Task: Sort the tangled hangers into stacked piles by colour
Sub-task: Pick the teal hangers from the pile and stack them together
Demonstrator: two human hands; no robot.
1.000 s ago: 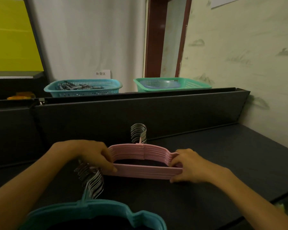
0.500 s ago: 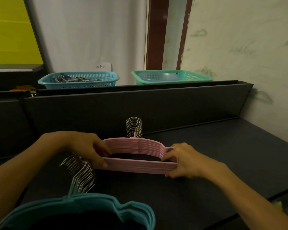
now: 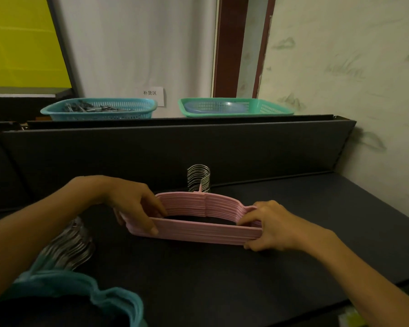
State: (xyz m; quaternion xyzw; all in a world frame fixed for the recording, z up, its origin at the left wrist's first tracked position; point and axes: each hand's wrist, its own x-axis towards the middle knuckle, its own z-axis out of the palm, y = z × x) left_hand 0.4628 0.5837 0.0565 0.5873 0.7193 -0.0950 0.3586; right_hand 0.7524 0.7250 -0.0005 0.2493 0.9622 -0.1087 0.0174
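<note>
A teal hanger pile (image 3: 85,293) is lying nearest on the dark table (image 3: 293,267). The pink hanger stack (image 3: 198,223) is being held flat mid-table, long axis left-right, metal hooks (image 3: 198,178) pointing away towards the black partition (image 3: 175,149). The left hand (image 3: 137,204) is pinching one end, the right hand (image 3: 269,226) the other. Two baskets (image 3: 99,109) are standing beyond.

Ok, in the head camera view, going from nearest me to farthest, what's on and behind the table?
teal hanger stack → pink hanger stack, gripped at its ends by left hand and right hand → dark back panel → blue basket and green basket
</note>
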